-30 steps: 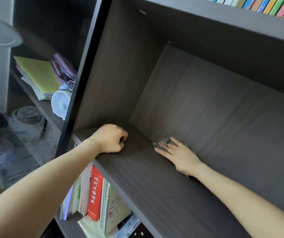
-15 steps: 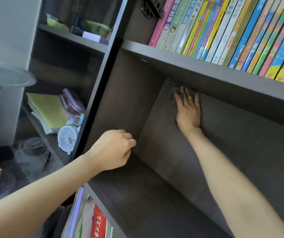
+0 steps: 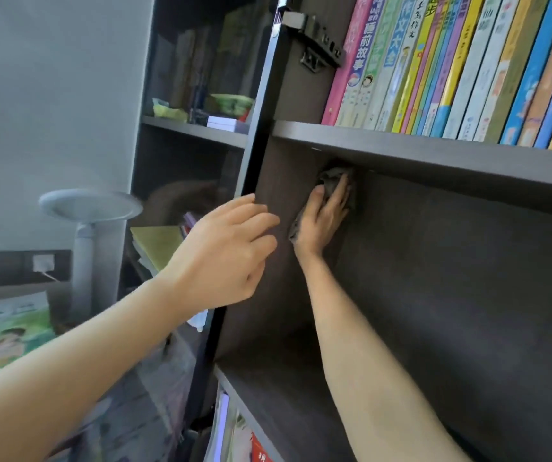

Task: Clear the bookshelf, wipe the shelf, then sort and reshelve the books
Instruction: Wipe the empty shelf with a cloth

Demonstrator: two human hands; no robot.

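A: Where is the right hand (image 3: pixel 321 225)?
B: High on an outstretched arm, palm pressed flat, fingers straight and pointing up.
A: And the left hand (image 3: pixel 224 251)?
B: Just beside it, nearer the body, fingers relaxed and slightly curled.

White lamp (image 3: pixel 90 205) nr wall socket (image 3: pixel 44 263)

It looks like a home study or child's room. A dark bookcase (image 3: pixel 401 141) holds bright children's picture books (image 3: pixel 451 68) above the right hand (image 3: pixel 321 225). A desk lamp (image 3: pixel 89 203), wall socket (image 3: pixel 44 263) and schoolbook (image 3: pixel 4 331) sit left of the left hand (image 3: pixel 224 255).
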